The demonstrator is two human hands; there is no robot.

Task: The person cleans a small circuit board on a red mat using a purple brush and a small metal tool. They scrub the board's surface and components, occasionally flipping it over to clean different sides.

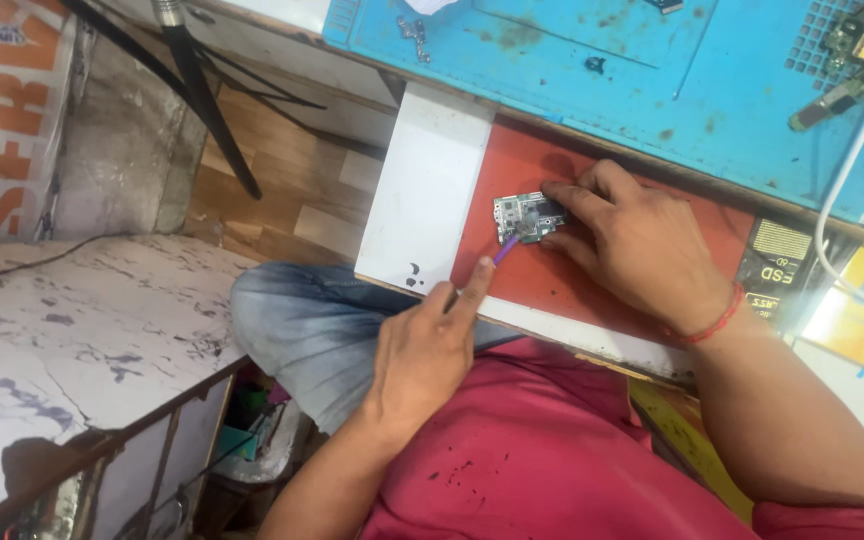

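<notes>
A small green circuit board [520, 215] lies on a red mat [592, 270] on a pull-out shelf. My right hand [632, 245], with a red thread band at the wrist, rests on the mat and its fingertips press the board's right edge. My left hand [430, 345] holds a thin purple tool [505, 250] between thumb and forefinger. The tool's tip touches the board's lower left part.
A white panel [422, 190] borders the red mat on the left. Beyond lies a stained blue work mat [602, 70] with screws, small parts and a white cable [852, 170]. A marbled white surface [62, 340] sits to my left, with my jeans-clad knee [302, 320] between.
</notes>
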